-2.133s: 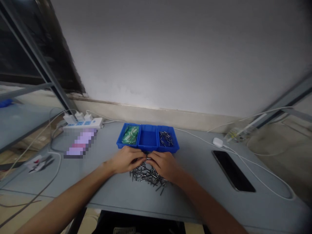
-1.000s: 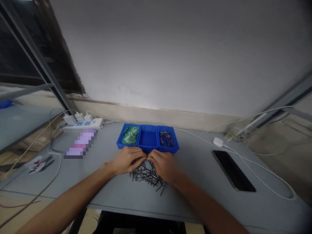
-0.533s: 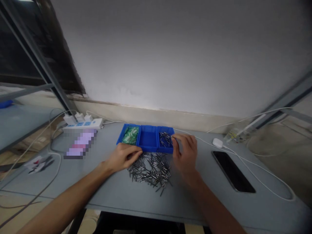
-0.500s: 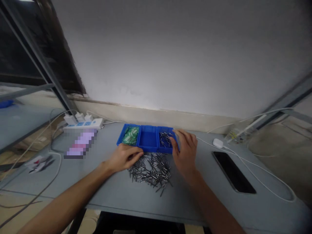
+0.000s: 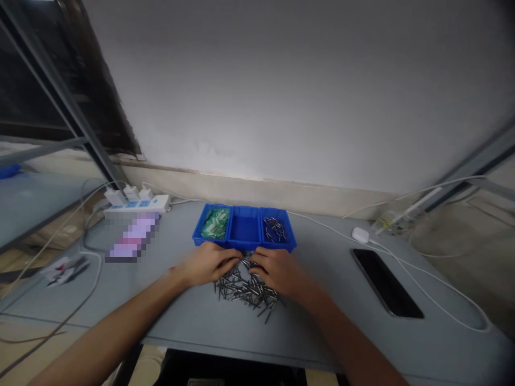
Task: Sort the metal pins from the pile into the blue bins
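Observation:
A pile of slim, dark metal pins [image 5: 247, 292] lies on the grey table in front of a blue three-part tray [image 5: 245, 245]. At the pile's upper left, my left hand [image 5: 209, 262] has thumb and fingers pinched together; whatever is between them is too small to make out. My right hand [image 5: 277, 271] rests over the pile's upper right, fingers curled in among the pins and tips close to the left hand's. What it grips is hidden. The tray's left compartment holds green-and-white small pieces [image 5: 216, 222], and its right one has some loose metal pins [image 5: 274, 228].
Right of my arm lies a black phone [image 5: 386, 283], with a white charger [image 5: 360, 235] and cable beyond it. On the left are a power strip [image 5: 139, 205], a pixelated purple item [image 5: 134, 236] and a crumpled wrapper [image 5: 62, 269]. A wall [image 5: 261, 134] rises behind the table.
My right hand has moved from the tray's right compartment down and left to the pile, its fingers closing in. My left hand has shifted slightly to the right.

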Tool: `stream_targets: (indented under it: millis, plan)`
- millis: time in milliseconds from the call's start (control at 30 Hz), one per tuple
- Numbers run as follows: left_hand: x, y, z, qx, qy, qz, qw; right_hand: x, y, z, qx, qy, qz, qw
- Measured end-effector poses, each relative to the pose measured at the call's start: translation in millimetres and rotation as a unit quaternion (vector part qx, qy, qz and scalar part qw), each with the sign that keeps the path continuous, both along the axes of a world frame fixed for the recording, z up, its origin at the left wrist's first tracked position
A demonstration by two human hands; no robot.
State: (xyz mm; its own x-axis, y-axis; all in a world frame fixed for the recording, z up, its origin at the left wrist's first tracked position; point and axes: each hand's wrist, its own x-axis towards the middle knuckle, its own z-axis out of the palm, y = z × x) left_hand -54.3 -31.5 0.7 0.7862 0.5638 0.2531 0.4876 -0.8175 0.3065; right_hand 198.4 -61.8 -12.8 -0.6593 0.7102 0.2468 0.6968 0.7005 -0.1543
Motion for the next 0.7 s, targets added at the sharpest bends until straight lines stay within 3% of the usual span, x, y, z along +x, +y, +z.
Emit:
stream_targets:
  millis: [700]
  plan:
    - [-0.5, 0.4, -1.0, -0.009, 0.018, 0.005, 1.0, -4.6, -2.9, 6.0, -0.053, -0.038, -0.014, 0.998]
